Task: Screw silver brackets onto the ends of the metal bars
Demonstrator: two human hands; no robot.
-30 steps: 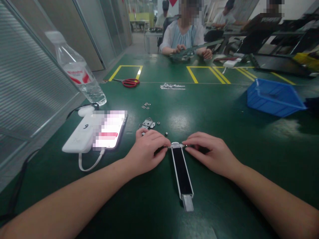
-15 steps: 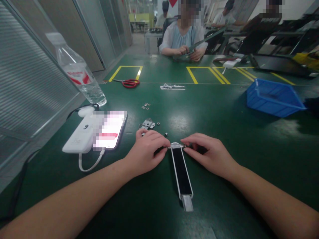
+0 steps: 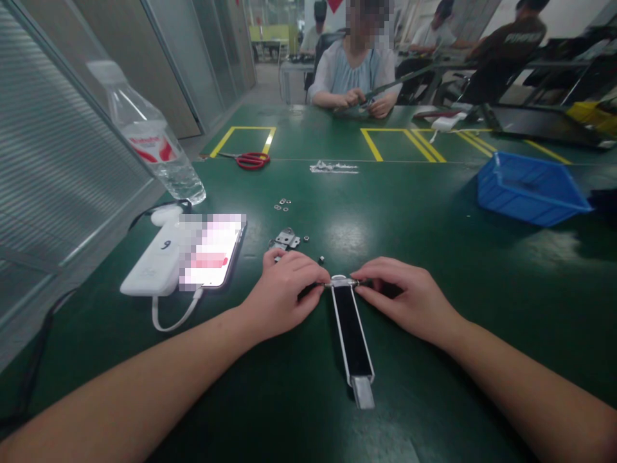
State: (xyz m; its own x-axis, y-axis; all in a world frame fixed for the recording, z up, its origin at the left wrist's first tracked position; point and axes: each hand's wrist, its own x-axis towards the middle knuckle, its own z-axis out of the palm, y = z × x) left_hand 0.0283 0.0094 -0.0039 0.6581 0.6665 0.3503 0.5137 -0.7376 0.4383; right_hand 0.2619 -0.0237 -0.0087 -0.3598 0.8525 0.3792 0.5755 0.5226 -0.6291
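A long narrow strip (image 3: 351,331) with a black face and white edges lies on the table, a flat silvery tab (image 3: 363,393) at its near end. Across its far end runs a thin metal rod (image 3: 343,282). My left hand (image 3: 292,289) is closed, thumb and forefinger pinching the rod's left end. On the opposite side my right hand (image 3: 407,292) pinches the right end the same way; the fingertips hide the small parts there. Just beyond my left hand are metal brackets (image 3: 288,238), partly covered by it, a nut (image 3: 306,238) and a small dark piece (image 3: 322,260).
Several washers (image 3: 282,206) lie farther off. A white power bank (image 3: 154,260) is cabled to a phone (image 3: 219,251) at left, near a water bottle (image 3: 154,141). Red-handled scissors (image 3: 253,161) and a blue bin (image 3: 530,190) stand beyond. A person (image 3: 357,77) sits opposite.
Both hands keep their pinch, with hardly any visible movement. The strip stays where it was.
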